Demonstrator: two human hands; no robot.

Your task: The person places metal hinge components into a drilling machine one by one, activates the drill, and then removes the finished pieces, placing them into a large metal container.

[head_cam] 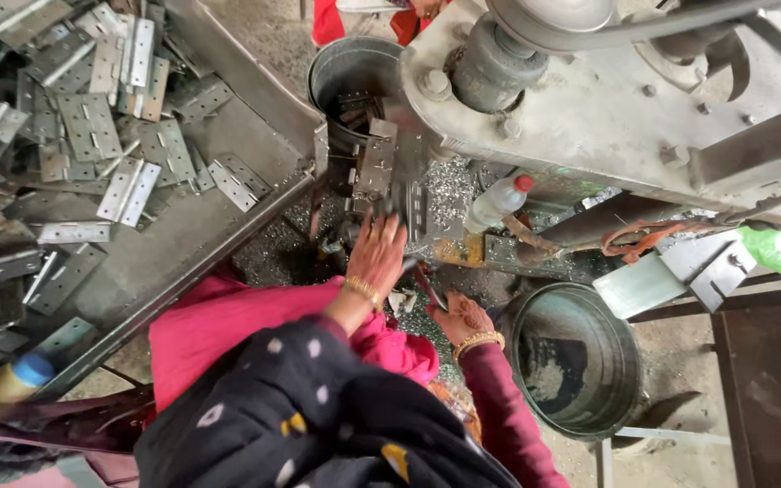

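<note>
Hinge (375, 168) — just beyond left hand (376, 251)

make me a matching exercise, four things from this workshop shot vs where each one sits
Things:
1. pile of metal hinges
2. plastic bottle with red cap
3. empty metal tub
4. left hand

Places:
A. lower right, beside the right hand
B. on the tray at upper left
C. leaning under the machine body
D. reaching to the hinge at the machine

Pairs: 1-B, 2-C, 3-A, 4-D

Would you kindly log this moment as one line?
left hand: reaching to hinge plate under press | right hand: low beside metal bucket | hinge pile on tray
</note>
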